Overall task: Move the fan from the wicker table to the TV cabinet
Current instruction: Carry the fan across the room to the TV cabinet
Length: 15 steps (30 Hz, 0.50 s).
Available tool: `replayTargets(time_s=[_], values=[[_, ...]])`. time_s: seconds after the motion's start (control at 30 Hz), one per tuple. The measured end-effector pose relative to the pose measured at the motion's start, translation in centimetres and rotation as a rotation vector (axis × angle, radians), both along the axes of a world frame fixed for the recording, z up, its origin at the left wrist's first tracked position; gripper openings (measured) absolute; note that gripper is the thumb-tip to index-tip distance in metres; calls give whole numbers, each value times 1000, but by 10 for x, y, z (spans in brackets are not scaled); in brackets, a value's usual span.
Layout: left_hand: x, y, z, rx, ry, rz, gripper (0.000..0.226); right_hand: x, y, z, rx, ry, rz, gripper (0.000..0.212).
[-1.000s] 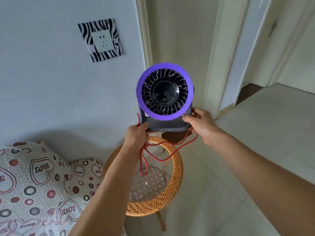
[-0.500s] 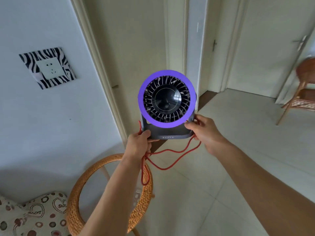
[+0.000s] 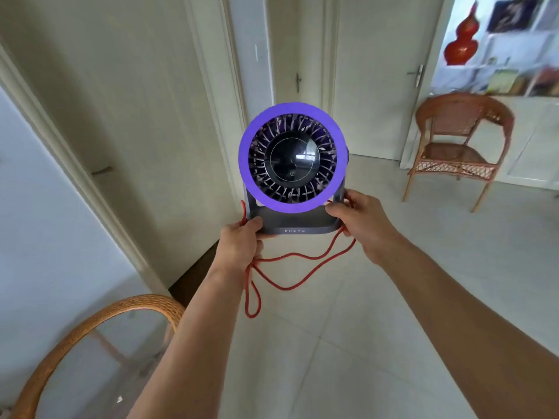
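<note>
The fan (image 3: 292, 158) has a purple ring, black grille and dark grey base. It is held upright in the air in front of me. My left hand (image 3: 240, 243) grips the left corner of its base, and my right hand (image 3: 358, 217) grips the right corner. A red cord (image 3: 298, 269) loops down from the base and hangs below both hands. The round wicker table (image 3: 90, 325) with a glass top sits at the lower left, well apart from the fan. No TV cabinet is in view.
A wicker chair (image 3: 456, 146) stands at the right against a white wall. Closed pale doors (image 3: 375, 74) fill the far side. A red gourd vase (image 3: 461, 37) sits on shelves at the upper right. Pale tiled floor (image 3: 378, 297) stretches ahead.
The view has swung right: the wicker table slid to the lower left, the patterned cushion and wall socket left the frame, and the chair and shelves came in. Both hands still hold the fan.
</note>
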<state>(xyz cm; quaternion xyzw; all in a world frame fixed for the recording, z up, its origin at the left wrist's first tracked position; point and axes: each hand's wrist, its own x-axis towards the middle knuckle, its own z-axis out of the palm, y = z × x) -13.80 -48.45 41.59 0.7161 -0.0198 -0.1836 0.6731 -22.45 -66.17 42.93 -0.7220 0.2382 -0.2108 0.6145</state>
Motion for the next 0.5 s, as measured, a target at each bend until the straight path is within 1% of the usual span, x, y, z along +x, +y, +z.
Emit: replayTargets(time_s=[0.1,0.17,0.2,0.33,0.5], values=[[-13,-44,0,-12,-8,-50,20,-28,-36,8,-18,-3,-33,15],[-28,-79,4,-24,-13,-99,15,-47,-68,8,-30,-11,-97,17],[-47,-122,5,-16,-7,-171,16,-73,-102,8,-33,-21,-180,18],[-63,-156,11,-6,-33,-208,25,-93,-131,8,-35,-10,-205,20],[-96,-243,11,17,-35,-391,28,-150,-194,8,-12,-24,-378,18]])
